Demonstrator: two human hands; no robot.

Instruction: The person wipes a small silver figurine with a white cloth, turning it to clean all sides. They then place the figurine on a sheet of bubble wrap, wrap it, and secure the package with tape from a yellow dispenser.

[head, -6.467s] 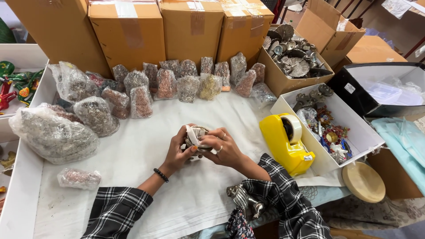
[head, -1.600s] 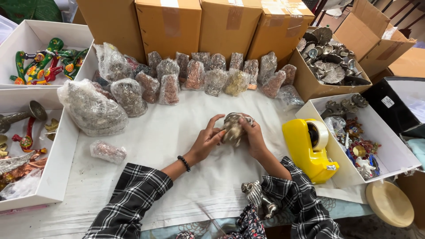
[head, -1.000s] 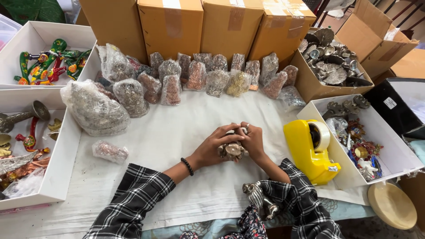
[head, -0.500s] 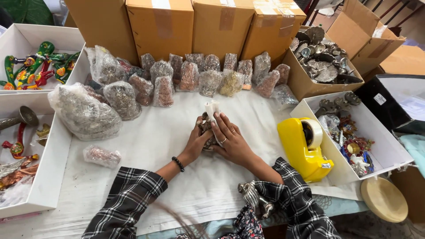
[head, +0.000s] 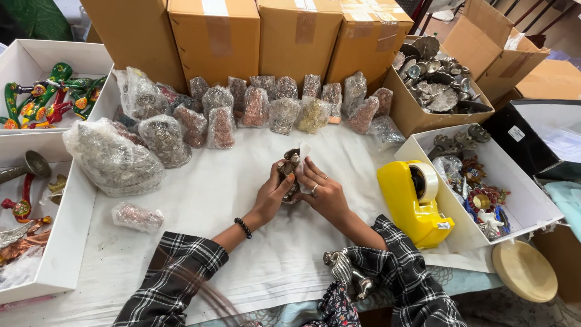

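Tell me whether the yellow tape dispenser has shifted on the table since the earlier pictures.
No. The yellow tape dispenser sits against the left wall of the white box exactly as before; only the camera's view has changed.

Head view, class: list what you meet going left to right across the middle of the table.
White tray of metal ornaments → large bagged bundle → left hand → right hand → yellow tape dispenser → white box of trinkets.
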